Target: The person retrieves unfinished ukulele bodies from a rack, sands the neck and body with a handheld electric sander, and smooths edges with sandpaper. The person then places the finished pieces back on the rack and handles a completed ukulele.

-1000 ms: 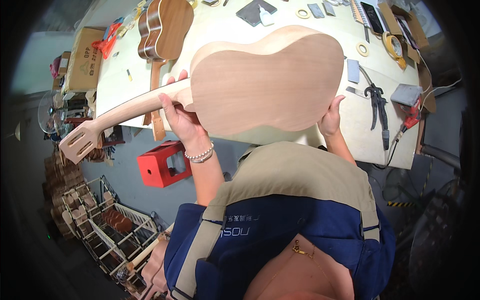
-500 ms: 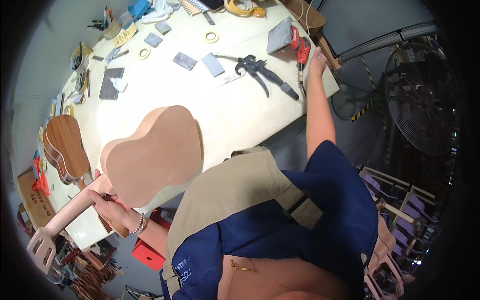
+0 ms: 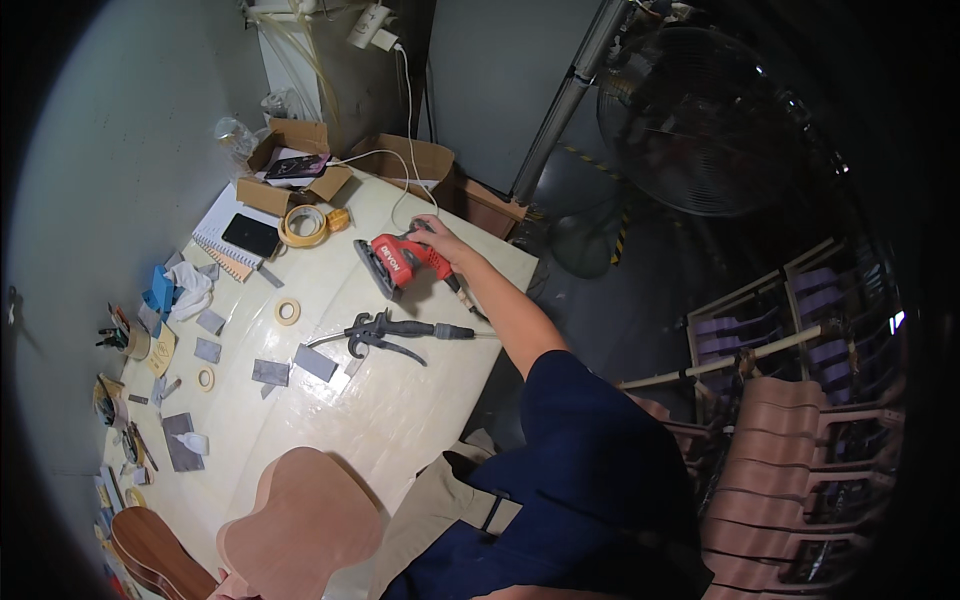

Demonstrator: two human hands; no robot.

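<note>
My right hand (image 3: 437,238) is closed around the grip of a red electric sander (image 3: 392,262). The sander is tipped on its side, its flat grey sanding pad facing left, at the far part of the table. An unfinished pale wooden ukulele body (image 3: 305,525) lies at the table's near edge, partly cut off by the lower picture edge. Its neck end runs out of view there, and my left hand cannot be made out clearly from it. Nearest to the sander on the table is a black air blow gun (image 3: 400,330) with its hose.
A finished brown ukulele (image 3: 155,545) lies at the lower left. Sandpaper pieces (image 3: 270,373), tape rolls (image 3: 287,311), a phone (image 3: 251,235) and a cardboard box (image 3: 325,185) are on the table (image 3: 400,405). A large fan (image 3: 700,120) and racks of wooden necks (image 3: 765,450) stand at the right.
My right hand has gone from beside the sander to gripping it, and the sander has been turned. The view has swung right, so the ukulele's neck and my left hand have largely left the picture.
</note>
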